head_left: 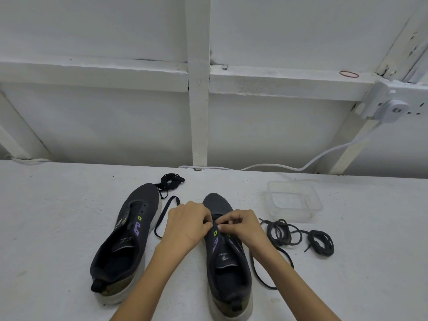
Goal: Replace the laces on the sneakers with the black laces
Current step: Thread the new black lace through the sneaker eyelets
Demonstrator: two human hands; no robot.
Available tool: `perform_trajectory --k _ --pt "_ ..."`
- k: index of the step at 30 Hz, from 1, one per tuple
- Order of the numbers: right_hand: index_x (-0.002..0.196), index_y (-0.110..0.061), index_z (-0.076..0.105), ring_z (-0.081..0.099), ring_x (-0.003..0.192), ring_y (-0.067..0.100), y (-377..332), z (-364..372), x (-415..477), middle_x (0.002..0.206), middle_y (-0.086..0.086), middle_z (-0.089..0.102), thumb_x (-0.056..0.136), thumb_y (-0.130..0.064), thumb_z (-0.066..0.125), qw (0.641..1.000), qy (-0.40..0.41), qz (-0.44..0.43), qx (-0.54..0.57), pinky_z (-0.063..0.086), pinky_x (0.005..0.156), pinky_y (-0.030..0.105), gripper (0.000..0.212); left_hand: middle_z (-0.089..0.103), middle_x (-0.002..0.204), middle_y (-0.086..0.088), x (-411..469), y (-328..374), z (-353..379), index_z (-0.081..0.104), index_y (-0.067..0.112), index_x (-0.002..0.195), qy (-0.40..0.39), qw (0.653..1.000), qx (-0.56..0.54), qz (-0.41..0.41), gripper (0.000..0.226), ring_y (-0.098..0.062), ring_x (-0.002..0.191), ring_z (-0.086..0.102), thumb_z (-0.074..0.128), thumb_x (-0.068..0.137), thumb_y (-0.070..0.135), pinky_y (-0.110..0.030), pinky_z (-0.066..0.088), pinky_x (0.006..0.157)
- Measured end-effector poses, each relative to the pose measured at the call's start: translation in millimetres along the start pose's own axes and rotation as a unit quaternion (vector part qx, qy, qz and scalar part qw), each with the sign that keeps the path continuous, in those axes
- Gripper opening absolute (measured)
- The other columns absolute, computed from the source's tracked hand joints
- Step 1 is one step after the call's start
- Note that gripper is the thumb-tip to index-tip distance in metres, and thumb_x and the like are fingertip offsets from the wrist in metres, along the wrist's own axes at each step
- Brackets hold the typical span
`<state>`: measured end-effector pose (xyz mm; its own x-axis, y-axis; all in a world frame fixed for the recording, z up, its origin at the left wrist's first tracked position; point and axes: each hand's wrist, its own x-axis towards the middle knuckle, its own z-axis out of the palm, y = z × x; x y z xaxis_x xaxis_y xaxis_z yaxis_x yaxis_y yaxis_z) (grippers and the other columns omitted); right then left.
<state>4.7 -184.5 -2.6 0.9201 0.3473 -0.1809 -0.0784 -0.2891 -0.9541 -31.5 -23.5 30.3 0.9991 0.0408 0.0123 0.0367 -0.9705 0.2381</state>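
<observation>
Two dark grey sneakers with white soles lie toes away from me on the white table. The left sneaker [125,242] has bare eyelets. Over the lower eyelets of the right sneaker [228,269] my left hand [187,224] and my right hand [243,225] pinch a flat black lace [162,216]. One end of it loops out to the left between the shoes, the other [261,272] trails right of the shoe. A bundled black lace [171,179] lies beyond the left sneaker's toe. Two coiled round dark laces [283,232] [322,243] rest to the right.
A clear plastic container [294,202] stands at the right behind the coiled laces. A white cable [301,166] runs along the table's back edge up to a wall socket [389,110]. A white wall with beams rises behind the table.
</observation>
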Motion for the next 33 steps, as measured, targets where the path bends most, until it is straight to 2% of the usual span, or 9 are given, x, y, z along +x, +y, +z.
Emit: perform_trajectory --k 3,6,11,17,21,25,29,31,33 --pt "0.078 -0.014 0.079 0.043 0.048 0.001 1.8 -0.7 0.2 0.048 -0.014 0.046 0.073 0.003 0.079 1.000 0.004 0.007 0.008 0.037 0.056 0.014 0.017 0.070 0.092 0.012 1.2 -4.2 1.1 0.072 0.034 0.092 -0.031 0.999 -0.037 -0.015 0.012 -0.011 0.090 0.063 0.060 0.088 0.035 -0.026 0.040 0.065" --pt "0.078 -0.013 0.079 0.043 0.049 0.001 2.0 0.0 -0.2 0.050 -0.012 0.047 0.073 0.002 0.078 1.000 0.000 0.006 0.013 0.037 0.056 0.014 0.016 0.071 0.092 0.014 -3.0 -8.9 4.6 0.072 0.034 0.089 -0.039 0.996 -0.077 -0.037 0.011 -0.010 0.089 0.064 0.062 0.087 0.038 -0.028 0.049 0.072" --pt "0.079 -0.012 0.079 0.043 0.048 0.001 2.0 0.0 -0.9 0.048 -0.014 0.046 0.074 0.002 0.078 1.000 0.000 0.005 0.011 0.038 0.055 0.013 0.015 0.071 0.096 0.013 -8.1 -3.3 8.5 0.073 0.033 0.096 0.003 0.995 -0.087 -0.048 0.015 -0.010 0.092 0.065 0.060 0.090 0.038 -0.025 0.046 0.069" --pt "0.076 -0.019 0.078 0.044 0.051 0.004 3.7 1.3 0.2 0.050 -0.013 0.046 0.075 -0.002 0.079 1.000 0.005 0.000 -0.014 0.040 0.058 0.019 0.017 0.072 0.092 0.010 -9.2 -4.5 10.5 0.074 0.031 0.093 -0.008 0.993 -0.104 -0.055 0.015 -0.011 0.089 0.065 0.062 0.089 0.040 -0.024 0.044 0.067" --pt "0.077 -0.018 0.079 0.044 0.052 0.005 6.1 3.4 0.0 0.053 -0.011 0.046 0.074 -0.003 0.080 1.000 0.014 -0.005 -0.024 0.040 0.060 0.022 0.015 0.072 0.092 0.007 -6.8 -1.6 14.2 0.073 0.028 0.093 -0.004 0.995 -0.093 -0.044 0.020 -0.015 0.089 0.064 0.059 0.091 0.042 -0.028 0.048 0.072" --pt "0.076 -0.022 0.079 0.044 0.054 0.006 6.4 3.2 -0.4 0.055 -0.010 0.047 0.074 -0.009 0.081 0.999 0.014 -0.015 -0.038 0.040 0.061 0.024 0.014 0.071 0.085 0.008 -2.5 -4.6 16.6 0.074 0.030 0.085 -0.009 0.991 -0.121 -0.060 0.018 -0.014 0.086 0.064 0.065 0.085 0.047 -0.030 0.050 0.073" --pt "0.076 -0.033 0.078 0.044 0.052 0.003 9.5 4.2 2.7 0.052 -0.011 0.049 0.074 -0.020 0.081 0.991 0.010 -0.052 -0.123 0.037 0.058 0.023 0.013 0.068 0.066 0.014 -7.8 -10.3 23.7 0.074 0.031 0.071 0.019 0.964 -0.239 -0.114 0.015 -0.002 0.061 0.060 0.080 0.072 0.044 -0.026 0.051 0.058" --pt "0.080 -0.031 0.079 0.045 0.050 0.004 12.0 5.7 3.5 0.048 -0.013 0.050 0.075 -0.026 0.078 0.984 0.008 -0.062 -0.167 0.035 0.056 0.022 0.008 0.066 0.059 0.014 -13.3 -11.4 31.8 0.072 0.030 0.064 0.050 0.939 -0.308 -0.144 0.017 0.000 0.059 0.061 0.085 0.066 0.040 -0.029 0.054 0.057" --pt "0.081 -0.032 0.078 0.048 0.053 0.003 14.1 7.3 2.9 0.052 -0.015 0.053 0.075 -0.032 0.075 0.980 0.014 -0.059 -0.191 0.037 0.057 0.023 0.007 0.065 0.059 0.016 -20.5 -10.7 40.0 0.070 0.032 0.064 0.065 0.925 -0.342 -0.152 0.018 0.000 0.059 0.061 0.085 0.067 0.043 -0.025 0.051 0.058"
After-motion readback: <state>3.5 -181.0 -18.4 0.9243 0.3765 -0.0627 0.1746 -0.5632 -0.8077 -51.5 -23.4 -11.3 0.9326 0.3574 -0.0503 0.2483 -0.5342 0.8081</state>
